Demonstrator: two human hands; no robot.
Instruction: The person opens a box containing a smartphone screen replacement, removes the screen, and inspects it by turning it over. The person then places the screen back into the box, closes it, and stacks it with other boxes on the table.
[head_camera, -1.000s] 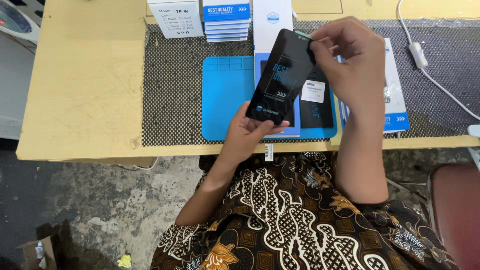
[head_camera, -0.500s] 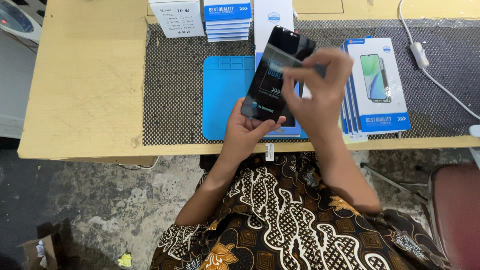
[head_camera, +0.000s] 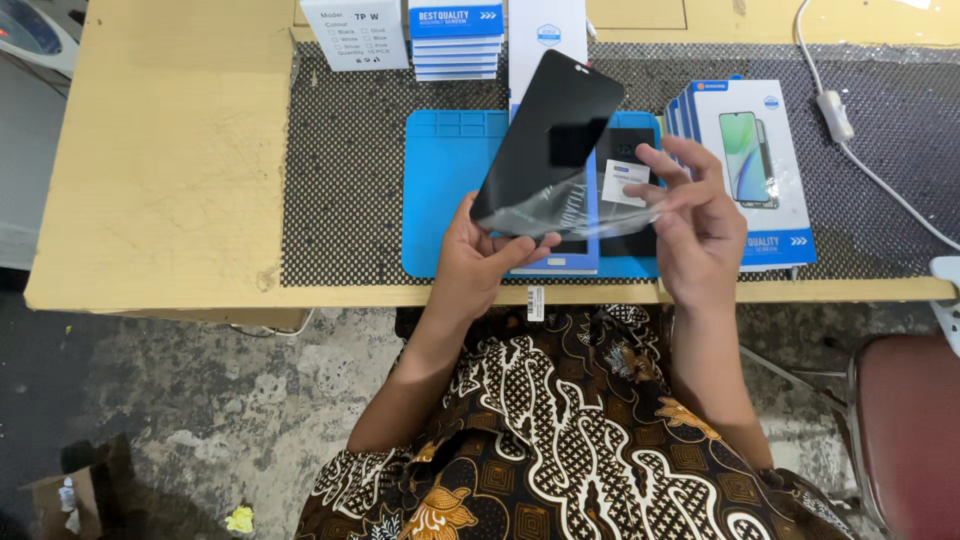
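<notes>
Left hand: the left hand was seen just below the centre of the frame, closed on the lower end of a black phone screen panel, thumb laid over its bottom edge.
Screen panel: it was held tilted above the mat, its top end pointed toward the upper middle of the frame.
Right hand: the right hand was placed right of centre, its fingers spread and pinched on a clear protective film bearing a small white sticker.
Film: it was peeled partly away from the panel, one edge at the panel's lower end, the rest stretched rightward to the right hand.
Mat: a blue work mat was laid under both hands on a black dotted anti-slip sheet.
Table: a pale wooden table was seen across the upper half of the frame.
Right of the hands: a stack of white and blue phone screen boxes was set just beside the right hand.
Upper middle: a pile of flat blue and white boxes and a white labelled box were placed at the top edge.
Far right: a white cable with an inline switch was laid across the sheet.
</notes>
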